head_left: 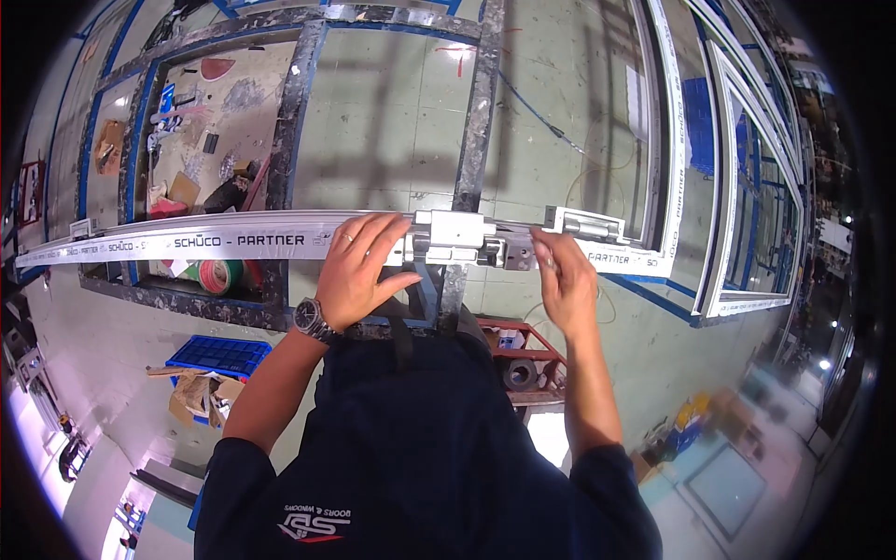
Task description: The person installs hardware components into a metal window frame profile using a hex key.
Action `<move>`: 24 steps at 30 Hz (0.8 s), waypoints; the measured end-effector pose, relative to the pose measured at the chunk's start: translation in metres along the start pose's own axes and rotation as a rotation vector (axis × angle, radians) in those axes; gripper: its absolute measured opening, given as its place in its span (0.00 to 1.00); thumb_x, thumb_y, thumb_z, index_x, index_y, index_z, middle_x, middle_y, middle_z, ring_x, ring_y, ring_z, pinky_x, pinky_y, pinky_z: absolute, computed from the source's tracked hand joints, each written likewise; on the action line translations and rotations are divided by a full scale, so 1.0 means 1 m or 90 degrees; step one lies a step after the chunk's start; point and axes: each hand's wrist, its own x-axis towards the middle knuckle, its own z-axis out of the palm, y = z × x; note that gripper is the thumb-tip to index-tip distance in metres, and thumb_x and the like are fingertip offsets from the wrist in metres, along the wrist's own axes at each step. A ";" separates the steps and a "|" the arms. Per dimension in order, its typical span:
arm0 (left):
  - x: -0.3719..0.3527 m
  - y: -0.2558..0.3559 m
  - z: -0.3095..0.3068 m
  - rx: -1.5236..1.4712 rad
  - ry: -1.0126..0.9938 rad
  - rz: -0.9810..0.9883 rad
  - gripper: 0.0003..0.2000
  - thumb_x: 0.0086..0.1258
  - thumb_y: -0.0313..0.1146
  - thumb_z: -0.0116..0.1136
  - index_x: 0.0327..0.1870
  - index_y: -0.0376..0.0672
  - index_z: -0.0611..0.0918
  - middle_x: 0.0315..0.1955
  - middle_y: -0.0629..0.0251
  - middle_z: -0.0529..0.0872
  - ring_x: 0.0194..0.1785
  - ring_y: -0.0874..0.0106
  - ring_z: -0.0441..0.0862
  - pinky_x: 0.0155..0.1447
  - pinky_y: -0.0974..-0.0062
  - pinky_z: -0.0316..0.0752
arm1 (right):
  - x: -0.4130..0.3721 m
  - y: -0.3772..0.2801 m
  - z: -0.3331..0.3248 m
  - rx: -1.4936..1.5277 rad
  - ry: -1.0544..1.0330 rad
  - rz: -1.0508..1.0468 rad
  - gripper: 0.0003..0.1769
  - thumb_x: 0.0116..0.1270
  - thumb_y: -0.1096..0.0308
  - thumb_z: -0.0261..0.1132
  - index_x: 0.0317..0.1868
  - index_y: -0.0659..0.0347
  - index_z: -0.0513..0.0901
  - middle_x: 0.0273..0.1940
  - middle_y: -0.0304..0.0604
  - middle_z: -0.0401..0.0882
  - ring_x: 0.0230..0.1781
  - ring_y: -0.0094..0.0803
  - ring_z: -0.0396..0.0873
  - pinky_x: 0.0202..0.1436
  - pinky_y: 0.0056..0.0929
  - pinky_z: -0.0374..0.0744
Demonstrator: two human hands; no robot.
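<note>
A long white aluminium frame profile [243,241] with printed protective film lies across the bench in front of me. A silver-white hinge [455,231] sits on it near the middle. My left hand [362,266] lies on the profile just left of the hinge, fingers stretched and thumb apart. At the hinge's right end, my right hand [567,280] has its fingers drawn together beside a small metal block [519,254]. Whatever those fingertips pinch is hidden or too small to make out. A second hinge-like fitting [588,226] rests on the profile farther right.
The dark, paint-spotted bench frame [476,121] runs under the profile. To its left, a tray-like shelf [252,89] carries scattered tools and scraps. More white frames [723,177] stand at right. Below are a blue crate [219,355] and a red parts box [537,347].
</note>
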 end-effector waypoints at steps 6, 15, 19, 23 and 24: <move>0.000 -0.008 0.012 -0.030 -0.078 -0.069 0.40 0.59 0.46 0.77 0.73 0.44 0.73 0.66 0.55 0.78 0.67 0.53 0.75 0.72 0.56 0.68 | 0.079 0.026 0.018 0.047 -0.277 0.102 0.34 0.79 0.41 0.56 0.65 0.65 0.81 0.52 0.53 0.87 0.49 0.39 0.83 0.58 0.36 0.78; -0.008 -0.014 0.000 -0.156 -0.042 -0.097 0.35 0.61 0.40 0.75 0.70 0.43 0.76 0.63 0.54 0.80 0.64 0.52 0.78 0.69 0.58 0.73 | 0.103 0.040 0.033 0.036 -0.407 0.189 0.41 0.75 0.34 0.58 0.66 0.67 0.81 0.56 0.54 0.85 0.54 0.39 0.82 0.62 0.34 0.76; -0.009 -0.030 -0.001 -0.142 -0.051 -0.003 0.27 0.61 0.39 0.74 0.61 0.41 0.82 0.54 0.57 0.85 0.59 0.55 0.81 0.71 0.58 0.72 | 0.068 0.013 0.003 0.056 -0.279 0.167 0.35 0.74 0.45 0.65 0.65 0.69 0.79 0.58 0.55 0.85 0.59 0.40 0.83 0.61 0.35 0.79; -0.003 -0.034 0.000 -0.085 -0.038 0.044 0.24 0.61 0.45 0.73 0.56 0.43 0.85 0.49 0.61 0.87 0.55 0.61 0.83 0.72 0.53 0.70 | 0.014 0.028 0.004 0.048 -0.150 0.079 0.35 0.64 0.49 0.76 0.63 0.65 0.81 0.52 0.57 0.86 0.52 0.46 0.86 0.51 0.37 0.83; -0.001 -0.034 -0.001 -0.098 -0.048 0.033 0.24 0.61 0.45 0.73 0.56 0.43 0.85 0.47 0.61 0.87 0.55 0.61 0.83 0.73 0.53 0.70 | 0.006 0.031 0.006 0.013 -0.114 0.011 0.35 0.62 0.51 0.77 0.63 0.64 0.81 0.53 0.56 0.86 0.53 0.47 0.86 0.51 0.37 0.84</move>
